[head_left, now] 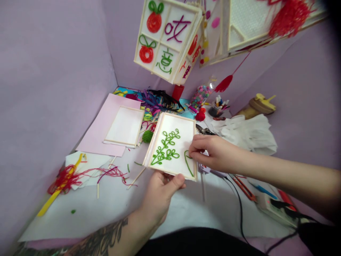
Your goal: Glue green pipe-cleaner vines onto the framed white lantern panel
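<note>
My left hand grips the near edge of a white panel with a pale wooden-strip frame, thumb on top. The panel is tilted toward me, and a second framed edge shows along its left side. A leafy branch of looped green yarn covers its left and middle part. At the panel's right side, my right hand has its fingertips pinched on the upper end of a curved green yarn strand. Beyond the panel's left side lies a green yarn ball.
Another framed white panel lies on pink board at left. Red thread tangles around a yellow stick. Decorated lanterns hang overhead. At right are crumpled white cloth, a black cable and a power strip.
</note>
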A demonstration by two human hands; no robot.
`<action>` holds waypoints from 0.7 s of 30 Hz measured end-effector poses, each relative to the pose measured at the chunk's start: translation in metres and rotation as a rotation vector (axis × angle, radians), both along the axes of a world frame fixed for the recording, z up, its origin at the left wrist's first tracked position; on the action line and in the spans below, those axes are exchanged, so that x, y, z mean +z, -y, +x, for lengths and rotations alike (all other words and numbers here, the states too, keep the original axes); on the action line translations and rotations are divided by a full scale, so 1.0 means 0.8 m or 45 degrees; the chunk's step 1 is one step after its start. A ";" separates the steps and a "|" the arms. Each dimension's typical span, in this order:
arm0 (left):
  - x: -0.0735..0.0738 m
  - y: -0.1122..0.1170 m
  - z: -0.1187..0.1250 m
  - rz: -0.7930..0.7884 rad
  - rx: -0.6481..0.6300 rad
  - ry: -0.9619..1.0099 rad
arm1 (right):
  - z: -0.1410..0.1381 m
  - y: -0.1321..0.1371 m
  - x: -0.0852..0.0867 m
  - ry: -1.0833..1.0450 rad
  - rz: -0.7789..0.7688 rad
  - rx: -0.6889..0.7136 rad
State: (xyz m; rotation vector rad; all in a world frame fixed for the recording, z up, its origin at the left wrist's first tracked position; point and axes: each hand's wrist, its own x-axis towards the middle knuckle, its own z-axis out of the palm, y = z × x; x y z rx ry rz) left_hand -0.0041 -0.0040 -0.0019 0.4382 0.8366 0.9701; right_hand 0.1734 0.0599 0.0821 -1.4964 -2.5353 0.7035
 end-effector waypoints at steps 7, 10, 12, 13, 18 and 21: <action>0.000 0.001 0.000 -0.016 0.001 -0.016 | 0.001 -0.007 -0.010 -0.001 0.063 0.000; -0.001 0.000 0.000 -0.024 0.003 -0.017 | 0.000 -0.007 -0.009 0.019 0.096 0.012; -0.001 0.000 0.000 -0.022 -0.002 -0.017 | -0.001 -0.008 -0.006 0.010 0.102 0.027; -0.001 0.000 0.000 -0.021 -0.006 -0.017 | -0.001 -0.009 -0.005 -0.002 0.107 0.039; 0.000 0.000 -0.001 -0.012 0.003 -0.017 | 0.001 -0.015 -0.004 -0.149 0.098 0.165; 0.002 0.000 -0.002 -0.005 0.010 -0.019 | 0.007 -0.018 -0.001 -0.312 0.072 0.120</action>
